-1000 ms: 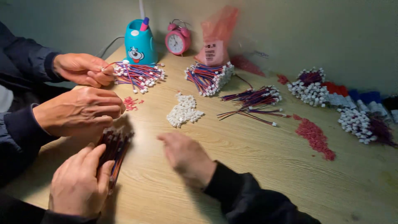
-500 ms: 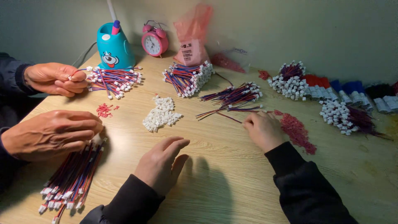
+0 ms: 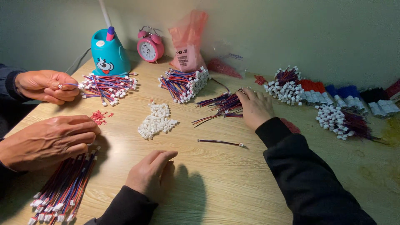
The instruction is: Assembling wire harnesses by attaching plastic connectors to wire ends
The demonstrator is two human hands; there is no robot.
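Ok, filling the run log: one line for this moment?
right hand on loose wire bundle | left hand flat on table | single wire between | co-worker's hands at left

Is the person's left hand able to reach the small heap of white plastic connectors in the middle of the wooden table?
Probably yes: the left hand rests flat just below the heap of white plastic connectors, with only bare table between them.

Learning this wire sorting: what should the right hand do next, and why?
Probably close the right hand on a few wires from the loose bundle it rests on. The left hand lies empty on the table, and one stray wire lies between them.
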